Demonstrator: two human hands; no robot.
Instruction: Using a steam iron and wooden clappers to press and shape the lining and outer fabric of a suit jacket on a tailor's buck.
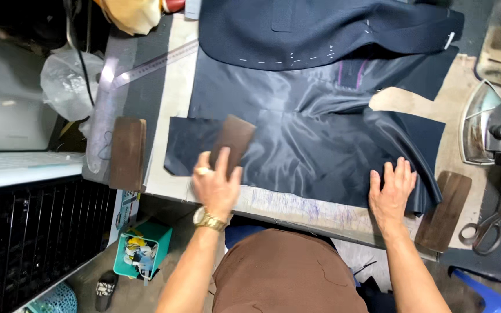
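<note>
two bare hands press flat on a shiny dark navy lining cloth [308,145] spread over the pale padded worktable [175,87]. the left hand [215,182], fingers spread, rests on a brown oblong wooden block [234,139] that lies on the cloth's left part, apparently weighting it so it stays put. the right hand [391,188] lies open with nothing in it, palm down on the cloth's right edge where it folds over, seemingly smoothing it. the lining looks glossy and creased, with a matte navy wool jacket piece [320,29] marked in white basting stitches above it. two more brown blocks [127,152] lie on the table at either side, a steel iron [485,124] and scissors [485,229] sit at the right, and a clear ruler [152,64] lies at upper left.
</note>
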